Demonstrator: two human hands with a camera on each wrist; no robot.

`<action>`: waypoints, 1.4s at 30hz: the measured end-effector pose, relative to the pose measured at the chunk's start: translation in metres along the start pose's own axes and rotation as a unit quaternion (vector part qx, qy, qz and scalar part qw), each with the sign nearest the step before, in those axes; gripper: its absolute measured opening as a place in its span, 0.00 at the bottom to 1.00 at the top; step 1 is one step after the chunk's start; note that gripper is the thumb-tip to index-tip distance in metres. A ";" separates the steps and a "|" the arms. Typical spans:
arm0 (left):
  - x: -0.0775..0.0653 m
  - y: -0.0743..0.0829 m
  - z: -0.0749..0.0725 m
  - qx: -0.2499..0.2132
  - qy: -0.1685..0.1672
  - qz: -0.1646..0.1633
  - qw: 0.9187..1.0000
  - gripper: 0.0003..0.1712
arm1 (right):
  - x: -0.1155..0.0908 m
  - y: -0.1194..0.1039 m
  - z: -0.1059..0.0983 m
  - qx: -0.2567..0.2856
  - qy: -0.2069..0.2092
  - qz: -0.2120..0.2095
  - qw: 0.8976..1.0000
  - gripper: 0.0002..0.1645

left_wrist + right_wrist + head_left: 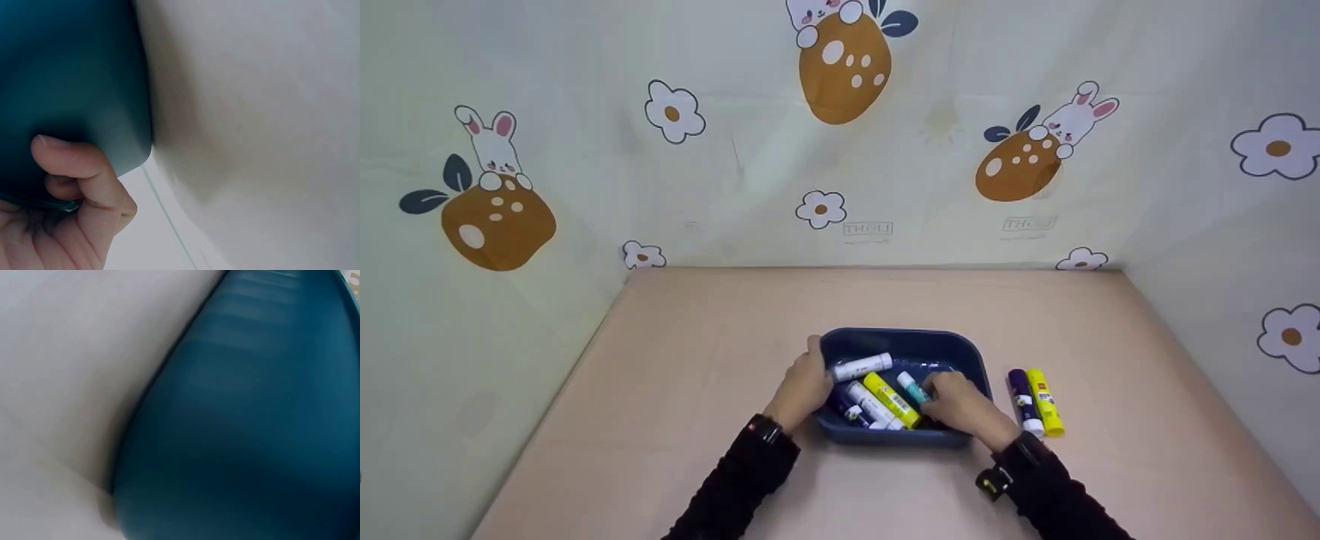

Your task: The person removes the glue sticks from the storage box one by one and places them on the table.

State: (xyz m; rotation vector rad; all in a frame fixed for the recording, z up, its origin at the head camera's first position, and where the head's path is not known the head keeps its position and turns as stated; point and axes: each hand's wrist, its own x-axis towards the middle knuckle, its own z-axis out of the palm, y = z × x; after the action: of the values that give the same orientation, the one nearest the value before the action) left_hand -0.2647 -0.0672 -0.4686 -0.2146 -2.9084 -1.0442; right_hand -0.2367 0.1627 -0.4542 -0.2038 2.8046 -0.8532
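A dark blue plastic tub (892, 437) stands on the table with several glue sticks lying inside. My left hand (802, 382) grips its left rim; in the left wrist view the curled fingers (73, 160) lie against the outer wall. Reaching in over the front right side, my right hand (964, 405) pinches a teal glue stick (913, 387) with a white end. Beside that lies a yellow glue stick (892, 400), then a white one (874, 406) and a navy one (851, 411). Another white glue stick (862, 367) rests near the back left. The right wrist view shows only the tub's outer wall (242, 410), not the fingers.
To the right of the tub, a navy glue stick (1023, 401) and a yellow glue stick (1045, 403) lie side by side on the pinkish table (720, 315). Patterned cloth walls (735, 202) stand behind and at both sides.
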 end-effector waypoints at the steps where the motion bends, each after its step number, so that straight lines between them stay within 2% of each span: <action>1: 0.000 0.000 0.000 0.000 0.000 -0.001 1.000 0.30 | 0.000 0.000 -0.001 0.001 0.003 -0.001 1.000 0.14; 7: 0.000 0.000 0.000 -0.009 -0.005 -0.005 1.000 0.30 | -0.005 0.002 -0.010 0.009 0.022 -0.003 1.000 0.16; 14: 0.000 -0.001 0.000 -0.004 0.003 0.004 1.000 0.28 | -0.015 0.002 -0.026 0.024 0.040 0.014 0.999 0.19; 21: 0.000 -0.003 0.000 0.008 0.005 0.011 1.000 0.28 | -0.025 0.010 -0.045 0.040 0.080 -0.009 0.996 0.17; 28: 0.000 -0.001 0.000 0.003 -0.002 0.004 1.000 0.28 | -0.039 0.026 -0.064 0.058 0.093 -0.022 0.994 0.18; 34: 0.001 -0.002 0.000 0.002 -0.003 0.004 1.000 0.29 | -0.047 0.044 -0.076 0.070 0.099 0.002 0.993 0.19; 42: 0.001 -0.002 0.001 0.002 0.003 0.009 1.000 0.28 | -0.057 0.076 -0.087 0.046 0.094 0.047 0.993 0.24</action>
State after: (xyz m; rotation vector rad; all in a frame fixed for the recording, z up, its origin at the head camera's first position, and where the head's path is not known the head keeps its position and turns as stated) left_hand -0.2658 -0.0678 -0.4707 -0.2360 -2.8968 -1.0344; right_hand -0.2075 0.2827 -0.4181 0.0241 2.9092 -1.0256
